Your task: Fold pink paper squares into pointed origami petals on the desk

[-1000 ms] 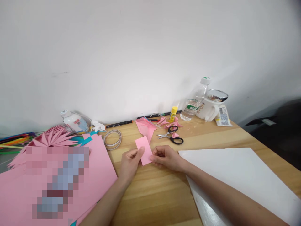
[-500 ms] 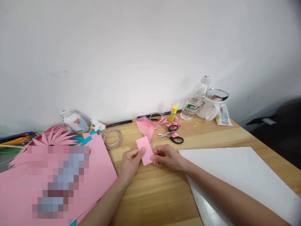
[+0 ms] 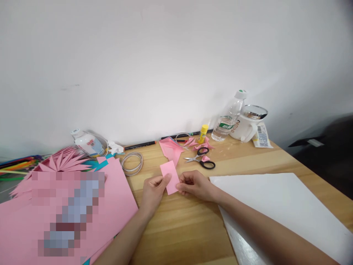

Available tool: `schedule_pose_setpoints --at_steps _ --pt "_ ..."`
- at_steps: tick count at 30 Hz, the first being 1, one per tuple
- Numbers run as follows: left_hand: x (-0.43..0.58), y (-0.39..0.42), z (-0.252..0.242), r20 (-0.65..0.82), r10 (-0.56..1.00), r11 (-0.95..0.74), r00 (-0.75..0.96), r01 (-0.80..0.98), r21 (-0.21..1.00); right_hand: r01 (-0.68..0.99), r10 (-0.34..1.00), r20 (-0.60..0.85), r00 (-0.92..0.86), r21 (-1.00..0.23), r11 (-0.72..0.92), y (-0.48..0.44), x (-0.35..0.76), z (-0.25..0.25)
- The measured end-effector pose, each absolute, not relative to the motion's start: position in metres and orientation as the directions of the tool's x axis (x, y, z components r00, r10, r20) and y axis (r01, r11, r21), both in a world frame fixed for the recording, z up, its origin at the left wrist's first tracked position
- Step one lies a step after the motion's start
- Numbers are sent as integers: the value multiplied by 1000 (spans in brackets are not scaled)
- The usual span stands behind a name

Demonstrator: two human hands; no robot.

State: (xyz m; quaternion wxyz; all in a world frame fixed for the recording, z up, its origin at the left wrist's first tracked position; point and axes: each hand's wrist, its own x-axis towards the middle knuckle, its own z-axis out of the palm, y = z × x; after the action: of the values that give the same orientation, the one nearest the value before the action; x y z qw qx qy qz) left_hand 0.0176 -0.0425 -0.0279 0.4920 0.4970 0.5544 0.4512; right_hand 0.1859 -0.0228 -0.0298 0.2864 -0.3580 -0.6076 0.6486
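Observation:
A small pink rectangle of paper is held up between my hands, a little above the wooden table. My left hand pinches its left side, thumb on the near face. At the lower right edge, the thumb and fingertips of my right hand are closed on the same paper. Just beyond lie black-handled scissors with blades partly apart, and a cut pink paper piece. Folded pink paper shapes lie around an upright yellow glue stick.
Large pink sheets and a pleated pink paper fan cover the left. A white board lies at right. Along the wall stand a water bottle and a white mug. A coiled band and a black pen lie behind.
Almost nothing differs. My right hand's fingers have shifted very slightly at the paper's lower right edge, and the view has tilted a touch.

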Motion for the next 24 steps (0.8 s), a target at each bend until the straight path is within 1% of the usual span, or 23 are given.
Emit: schedule_pose_setpoints --at_steps 5,9,13,18,21,24 --pt "19 -44 -27 -130 992 129 0 52 990 67 838 -128 -531 -992 -109 -22 184 -32" --pt "20 -43 -28 -178 984 179 33 -36 983 49 841 -119 -528 -993 -109 -22 185 -33" --pt "20 -42 -27 -170 985 173 30 -111 979 70 829 -103 -550 -995 -77 -22 184 -32" --pt "21 -43 -24 -200 976 203 83 -34 979 70 880 -29 -474 -998 5 -20 183 -31" --pt "21 -43 -25 -189 979 191 71 -23 981 99 886 -47 -461 -995 -1 -20 183 -31" --pt "19 -42 -28 -164 984 168 75 -50 985 134 889 -63 -453 -991 -2 -20 184 -30"
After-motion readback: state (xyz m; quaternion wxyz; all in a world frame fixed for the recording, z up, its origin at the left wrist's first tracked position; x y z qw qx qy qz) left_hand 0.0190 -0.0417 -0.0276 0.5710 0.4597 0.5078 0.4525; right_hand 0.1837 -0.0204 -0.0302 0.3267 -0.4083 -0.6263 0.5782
